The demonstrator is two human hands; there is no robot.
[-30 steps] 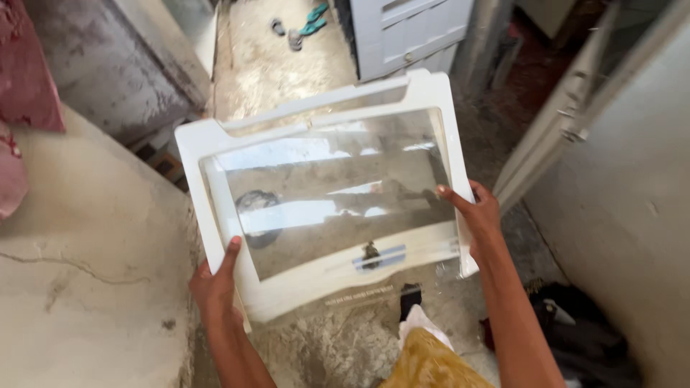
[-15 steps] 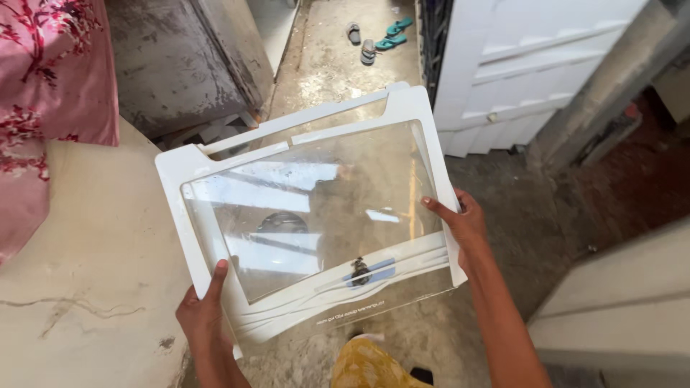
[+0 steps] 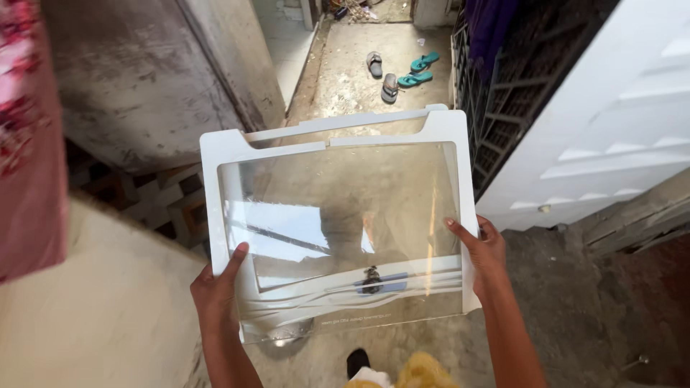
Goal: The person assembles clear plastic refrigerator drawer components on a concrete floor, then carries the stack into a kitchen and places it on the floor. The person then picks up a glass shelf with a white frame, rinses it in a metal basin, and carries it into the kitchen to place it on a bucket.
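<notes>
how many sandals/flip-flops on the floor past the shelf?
4: two grey sandals and two teal flip-flops, all on the concrete floor beyond the glass shelf. More may be hidden behind it.

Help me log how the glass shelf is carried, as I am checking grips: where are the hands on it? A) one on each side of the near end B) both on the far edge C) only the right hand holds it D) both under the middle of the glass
A: the left hand grips the near-left side of the glass shelf and the right hand the near-right side.
</notes>
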